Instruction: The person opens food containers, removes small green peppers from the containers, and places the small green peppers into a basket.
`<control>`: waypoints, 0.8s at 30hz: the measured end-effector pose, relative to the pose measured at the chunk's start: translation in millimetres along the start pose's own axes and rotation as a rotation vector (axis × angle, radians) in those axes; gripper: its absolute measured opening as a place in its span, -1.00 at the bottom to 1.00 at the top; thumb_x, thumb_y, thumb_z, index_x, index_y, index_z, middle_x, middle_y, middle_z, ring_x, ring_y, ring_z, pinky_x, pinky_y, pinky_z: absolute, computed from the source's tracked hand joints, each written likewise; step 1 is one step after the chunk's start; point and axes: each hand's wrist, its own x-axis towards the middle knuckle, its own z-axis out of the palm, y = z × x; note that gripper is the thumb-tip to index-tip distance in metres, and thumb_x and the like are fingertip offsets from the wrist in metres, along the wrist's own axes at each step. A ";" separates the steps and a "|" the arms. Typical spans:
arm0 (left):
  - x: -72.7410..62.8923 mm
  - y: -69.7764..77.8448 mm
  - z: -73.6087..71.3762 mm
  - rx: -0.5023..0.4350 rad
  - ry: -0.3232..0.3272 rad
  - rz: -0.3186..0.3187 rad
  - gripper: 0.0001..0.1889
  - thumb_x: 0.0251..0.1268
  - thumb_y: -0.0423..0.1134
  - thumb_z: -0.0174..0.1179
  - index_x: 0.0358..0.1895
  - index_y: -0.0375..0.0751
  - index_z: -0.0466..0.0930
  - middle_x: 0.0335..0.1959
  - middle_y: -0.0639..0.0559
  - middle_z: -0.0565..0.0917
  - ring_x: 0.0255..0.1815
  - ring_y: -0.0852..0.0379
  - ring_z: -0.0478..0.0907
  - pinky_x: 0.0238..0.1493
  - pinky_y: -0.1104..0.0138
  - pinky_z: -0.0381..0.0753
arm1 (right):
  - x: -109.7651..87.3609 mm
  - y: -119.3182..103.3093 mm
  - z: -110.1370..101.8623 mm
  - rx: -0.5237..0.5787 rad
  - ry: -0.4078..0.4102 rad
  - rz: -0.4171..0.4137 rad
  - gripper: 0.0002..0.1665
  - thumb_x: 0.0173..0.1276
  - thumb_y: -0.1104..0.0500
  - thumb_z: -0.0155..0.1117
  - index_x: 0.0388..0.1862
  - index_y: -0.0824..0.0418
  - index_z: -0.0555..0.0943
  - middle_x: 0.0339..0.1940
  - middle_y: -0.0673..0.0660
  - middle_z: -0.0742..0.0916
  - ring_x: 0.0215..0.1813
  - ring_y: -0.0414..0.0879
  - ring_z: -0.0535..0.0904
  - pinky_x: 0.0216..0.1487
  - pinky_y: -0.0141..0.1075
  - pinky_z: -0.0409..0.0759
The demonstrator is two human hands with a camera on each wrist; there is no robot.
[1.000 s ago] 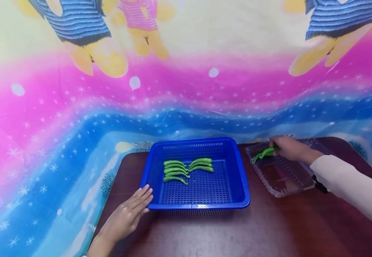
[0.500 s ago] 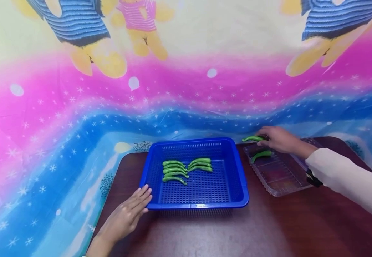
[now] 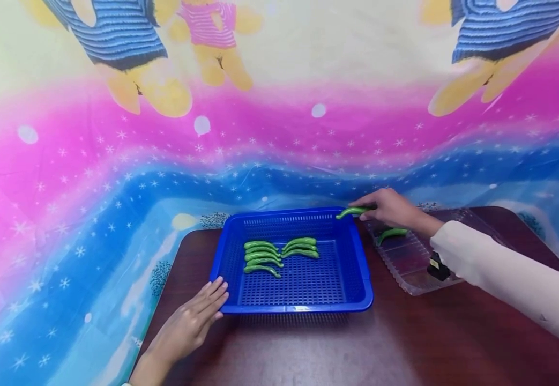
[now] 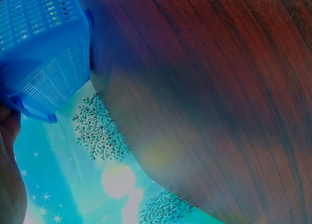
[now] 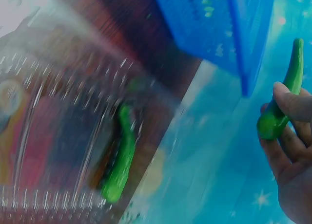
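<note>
My right hand point(image 3: 392, 209) pinches a curved green vegetable point(image 3: 353, 211), slim and glossy, between thumb and fingers above the back right corner of a blue basket point(image 3: 298, 309). In the right wrist view the thumb presses near its thick, rounded end, and the thin end points up. Straight fingers of my left hand point(image 3: 192, 321) rest against the basket's front left rim. Several similar green vegetables point(image 3: 263, 256) lie in two columns on the basket floor, their thin ends toward each other. One more green vegetable point(image 5: 121, 160) lies in the clear plastic container, at its back left in the head view.
The clear plastic container point(image 3: 416, 271) stands right of the basket, partly under my right forearm. Both sit on a dark brown table point(image 3: 327, 348). Behind it hangs a colourful printed cloth point(image 3: 269, 134). A black device point(image 3: 437, 267) is strapped to my right wrist.
My right hand has lifted a green vegetable out of the clear container and carried it left to the basket's back right corner. My left hand stays on the rim.
</note>
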 end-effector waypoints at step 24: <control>-1.2 -0.6 2.3 -0.008 0.012 -0.001 -0.52 0.72 -0.11 -0.17 0.29 -0.38 0.60 0.36 -0.26 0.58 0.42 -0.16 0.54 0.67 0.30 0.17 | 42.6 -55.4 46.8 -0.020 -0.069 -0.147 -0.47 0.32 0.22 0.49 0.28 0.19 0.67 -0.16 0.16 0.83 -0.63 -0.21 0.19 -0.42 -0.35 0.39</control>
